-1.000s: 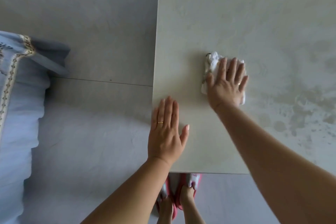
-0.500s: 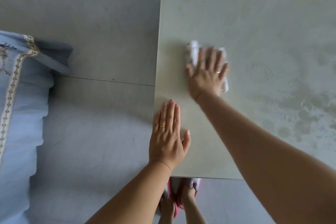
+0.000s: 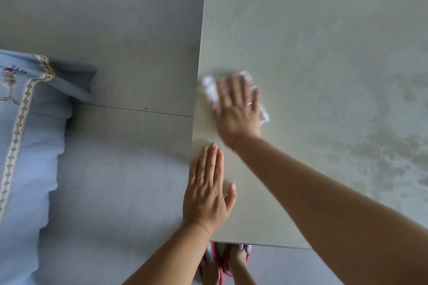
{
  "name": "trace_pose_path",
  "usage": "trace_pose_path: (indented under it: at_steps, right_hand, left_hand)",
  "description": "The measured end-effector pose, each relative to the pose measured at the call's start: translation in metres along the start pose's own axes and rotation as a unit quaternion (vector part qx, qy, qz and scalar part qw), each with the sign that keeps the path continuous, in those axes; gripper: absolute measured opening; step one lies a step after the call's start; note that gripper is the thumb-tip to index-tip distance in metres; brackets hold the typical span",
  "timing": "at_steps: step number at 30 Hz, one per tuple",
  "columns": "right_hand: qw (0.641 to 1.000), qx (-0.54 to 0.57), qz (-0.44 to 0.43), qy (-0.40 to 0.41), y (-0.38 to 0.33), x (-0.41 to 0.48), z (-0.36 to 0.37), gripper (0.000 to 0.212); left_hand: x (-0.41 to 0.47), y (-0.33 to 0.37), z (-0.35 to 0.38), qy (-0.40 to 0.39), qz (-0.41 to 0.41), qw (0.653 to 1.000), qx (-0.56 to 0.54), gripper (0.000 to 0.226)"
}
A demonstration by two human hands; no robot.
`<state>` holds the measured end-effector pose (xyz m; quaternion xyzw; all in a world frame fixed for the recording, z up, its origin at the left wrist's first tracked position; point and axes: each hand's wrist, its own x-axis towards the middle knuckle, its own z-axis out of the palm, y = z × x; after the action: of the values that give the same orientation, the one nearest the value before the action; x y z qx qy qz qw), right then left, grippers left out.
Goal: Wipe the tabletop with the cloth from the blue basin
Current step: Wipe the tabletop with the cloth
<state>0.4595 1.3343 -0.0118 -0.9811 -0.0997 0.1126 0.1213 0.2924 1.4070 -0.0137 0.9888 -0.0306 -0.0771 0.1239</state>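
At the pale tabletop (image 3: 324, 30)'s left edge, the right hand (image 3: 238, 109) presses flat, fingers spread, on a white cloth (image 3: 209, 87). Nearer, the left hand (image 3: 206, 192) rests open. Swept further left, the cloth could slip off the edge.

Home interior: embroidered blue cushion (image 3: 25, 146), grey tiled floor (image 3: 120, 30), pink slippers (image 3: 225, 261).
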Motion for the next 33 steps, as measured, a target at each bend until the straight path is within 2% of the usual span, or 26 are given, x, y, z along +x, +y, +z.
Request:
trace_pose_path:
  at_steps: [2, 3, 4, 6, 8, 10, 11, 12, 13, 15, 17, 18, 19, 21, 23, 24, 25, 26, 27, 28, 30, 31, 32, 33]
  right_hand:
    - [0.983, -0.045, -0.17, -0.053, -0.004, -0.014, 0.0, 0.056]
    - [0.972, -0.063, -0.217, -0.06, 0.009, -0.007, -0.006, 0.056]
    - [0.97, -0.076, -0.226, -0.056, 0.027, 0.002, -0.013, 0.055]
    - [0.987, -0.061, -0.145, -0.036, 0.067, 0.024, -0.025, 0.054]
    - [1.0, -0.016, 0.018, -0.003, 0.095, 0.04, -0.033, 0.055]
    - [0.989, 0.012, 0.146, 0.034, 0.081, 0.043, -0.029, 0.056]
    - [0.985, 0.018, 0.169, 0.044, 0.063, 0.039, -0.022, 0.057]
    - [0.987, 0.024, 0.151, 0.043, 0.043, 0.032, -0.015, 0.057]
    - [0.995, 0.02, 0.091, 0.034, 0.023, 0.022, -0.008, 0.057]
    - [0.996, -0.017, -0.085, -0.02, 0.002, 0.001, 0.002, 0.056]
    - [0.976, -0.056, -0.203, -0.054, 0.018, 0.006, -0.007, 0.055]
    - [0.973, -0.064, -0.216, -0.053, 0.033, 0.015, -0.013, 0.055]
    - [0.978, -0.063, -0.194, -0.044, 0.048, 0.024, -0.019, 0.054]
    - [0.999, -0.019, -0.033, -0.012, 0.077, 0.042, -0.031, 0.053]
    - [0.982, 0.039, 0.182, 0.042, 0.082, 0.049, -0.036, 0.054]
    - [0.964, 0.051, 0.253, 0.058, 0.068, 0.051, -0.034, 0.055]
    - [0.957, 0.056, 0.278, 0.061, 0.048, 0.052, -0.03, 0.056]
    - [0.966, 0.055, 0.249, 0.051, 0.026, 0.051, -0.024, 0.057]
    - [0.985, 0.042, 0.168, 0.03, 0.004, 0.048, -0.017, 0.058]
    - [0.998, 0.018, 0.056, -0.002, -0.01, 0.043, -0.011, 0.058]
    - [0.987, -0.062, -0.141, -0.053, -0.005, 0.043, -0.013, 0.057]
    - [0.979, -0.088, -0.179, -0.052, 0.012, 0.054, -0.02, 0.057]
    - [0.98, -0.095, -0.167, -0.044, 0.032, 0.067, -0.027, 0.057]
    - [0.989, -0.087, -0.116, -0.026, 0.052, 0.081, -0.034, 0.057]
  left_hand:
    - [0.0, 0.001, -0.001, -0.005, -0.003, 1.0, 0.007, 0.072]
    - [0.0, 0.001, -0.001, -0.008, -0.003, 1.0, 0.01, 0.073]
    - [0.0, 0.0, -0.001, -0.011, -0.002, 1.0, 0.013, 0.074]
    - [0.0, 0.0, -0.001, -0.011, -0.002, 1.0, 0.017, 0.074]
    - [0.001, 0.001, -0.001, -0.012, -0.007, 1.0, 0.021, 0.075]
    - [0.002, 0.002, -0.001, -0.013, -0.015, 1.0, 0.024, 0.075]
    - [0.001, 0.003, -0.001, -0.015, -0.016, 1.0, 0.021, 0.075]
    - [0.001, 0.003, -0.002, -0.017, -0.016, 1.0, 0.017, 0.075]
    - [0.001, 0.003, -0.002, -0.016, -0.016, 1.0, 0.017, 0.075]
    - [0.0, 0.004, -0.002, -0.02, -0.019, 0.999, 0.022, 0.074]
    - [0.001, 0.004, -0.004, -0.029, -0.018, 0.999, 0.019, 0.074]
    - [0.002, 0.003, -0.005, -0.034, -0.017, 0.999, 0.021, 0.074]
    - [0.003, 0.003, -0.006, -0.038, -0.013, 0.999, 0.022, 0.073]
    - [0.001, -0.001, -0.009, -0.041, 0.002, 0.999, 0.009, 0.072]
    - [0.005, -0.008, -0.014, -0.035, 0.01, 0.999, -0.008, 0.071]
    - [0.013, -0.013, -0.019, -0.021, 0.006, 1.0, -0.013, 0.071]
    - [0.025, -0.018, -0.023, -0.002, -0.002, 1.0, -0.018, 0.071]
    - [0.04, -0.023, -0.029, 0.017, -0.012, 1.0, -0.022, 0.07]
    - [0.057, -0.027, -0.034, 0.033, -0.017, 0.999, -0.022, 0.07]
    - [0.073, -0.032, -0.04, 0.042, -0.013, 0.999, -0.016, 0.07]
    - [0.101, -0.041, -0.047, 0.05, 0.016, 0.999, 0.002, 0.071]
    - [0.114, -0.045, -0.048, 0.054, 0.03, 0.998, 0.008, 0.071]
    - [0.127, -0.048, -0.048, 0.059, 0.038, 0.997, 0.011, 0.071]
    - [0.14, -0.049, -0.048, 0.063, 0.044, 0.997, 0.012, 0.071]
